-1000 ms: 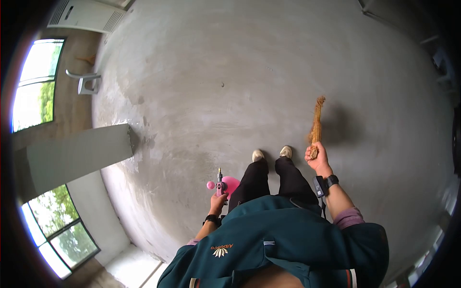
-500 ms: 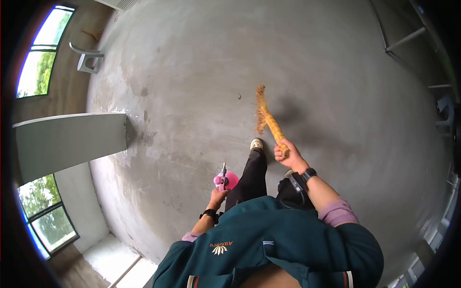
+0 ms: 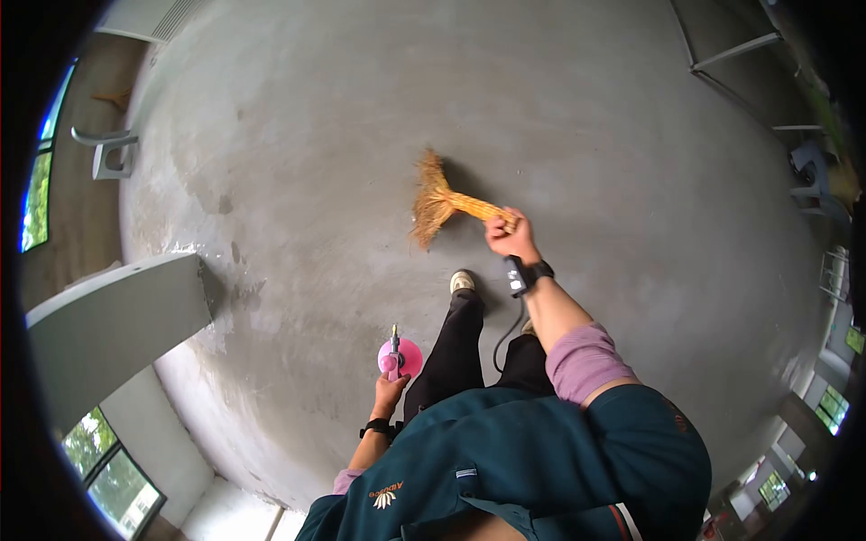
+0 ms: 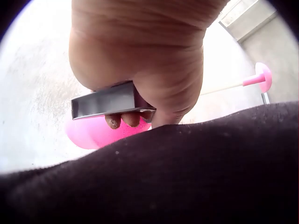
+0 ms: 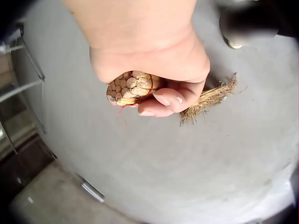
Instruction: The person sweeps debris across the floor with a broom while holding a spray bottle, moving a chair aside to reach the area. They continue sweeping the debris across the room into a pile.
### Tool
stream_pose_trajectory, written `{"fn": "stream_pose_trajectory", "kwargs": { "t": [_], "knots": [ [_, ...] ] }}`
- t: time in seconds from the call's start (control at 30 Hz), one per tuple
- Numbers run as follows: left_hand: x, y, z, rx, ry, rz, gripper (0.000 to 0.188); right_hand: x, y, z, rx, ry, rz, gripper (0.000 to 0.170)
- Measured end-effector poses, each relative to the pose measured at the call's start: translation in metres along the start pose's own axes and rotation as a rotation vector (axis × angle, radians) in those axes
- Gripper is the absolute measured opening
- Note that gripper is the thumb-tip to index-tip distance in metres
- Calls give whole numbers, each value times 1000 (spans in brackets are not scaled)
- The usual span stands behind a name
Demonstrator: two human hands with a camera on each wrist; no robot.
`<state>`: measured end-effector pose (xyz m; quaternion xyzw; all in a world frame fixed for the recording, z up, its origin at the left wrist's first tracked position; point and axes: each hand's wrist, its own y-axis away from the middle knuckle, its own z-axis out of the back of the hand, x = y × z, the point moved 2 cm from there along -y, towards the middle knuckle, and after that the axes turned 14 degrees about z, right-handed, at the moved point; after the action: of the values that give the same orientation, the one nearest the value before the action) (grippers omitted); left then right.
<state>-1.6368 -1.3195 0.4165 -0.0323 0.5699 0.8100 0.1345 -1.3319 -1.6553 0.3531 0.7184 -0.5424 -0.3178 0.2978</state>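
Note:
A short straw broom (image 3: 435, 200) is in the middle of the head view, its bristles fanned out to the left over the grey floor. My right hand (image 3: 512, 236) grips the end of its handle; in the right wrist view the fingers curl round the bound stalks (image 5: 128, 87). Low on the left, beside the leg, my left hand (image 3: 390, 394) holds a pink spray bottle (image 3: 410, 358) by its handle. The left wrist view shows fingertips (image 4: 131, 119) curled under a dark grey part, with the pink bottle body (image 4: 96, 134) behind, partly hidden.
Grey concrete floor (image 3: 343, 117) spreads around the feet, a shoe (image 3: 462, 280) below the broom. A pale slab-like pillar (image 3: 117, 320) juts in from the left, near damp patches. A grey chair (image 3: 113, 158) is at the upper left; a metal frame (image 3: 735, 52) stands upper right.
The right hand has swung the broom leftward and farther forward, and its bristles now appear spread wide. The legs have stepped, and the left hand still holds the bottle.

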Motion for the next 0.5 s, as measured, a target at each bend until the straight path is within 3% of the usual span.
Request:
{"fn": "stream_pose_trajectory", "kwargs": {
  "t": [0.1, 0.17, 0.23, 0.33, 0.37, 0.43, 0.5],
  "knots": [
    [-16, -5, 4, 42, 43, 16, 25, 71, 44, 25, 36, -136, 91, 24],
    [-31, -2, 5, 65, -1, 121, 25, 111, 83, 34, 42, -187, 214, 24],
    [-41, -2, 5, 72, -43, 113, 26, 137, 116, 42, -40, -153, 364, 23],
    [-65, -6, 5, 72, -110, 53, 28, 148, 132, 31, 40, -57, 406, 23],
    [-78, -5, 2, 68, -130, 4, 29, 147, 130, 23, 46, -24, 341, 21],
    [-95, -10, -2, 59, -139, -51, 30, 122, 130, -16, -81, 139, 377, 18],
    [-116, -14, -3, 45, -149, -100, 30, 95, 122, -33, 7, 262, 337, 17]
  ]
}}
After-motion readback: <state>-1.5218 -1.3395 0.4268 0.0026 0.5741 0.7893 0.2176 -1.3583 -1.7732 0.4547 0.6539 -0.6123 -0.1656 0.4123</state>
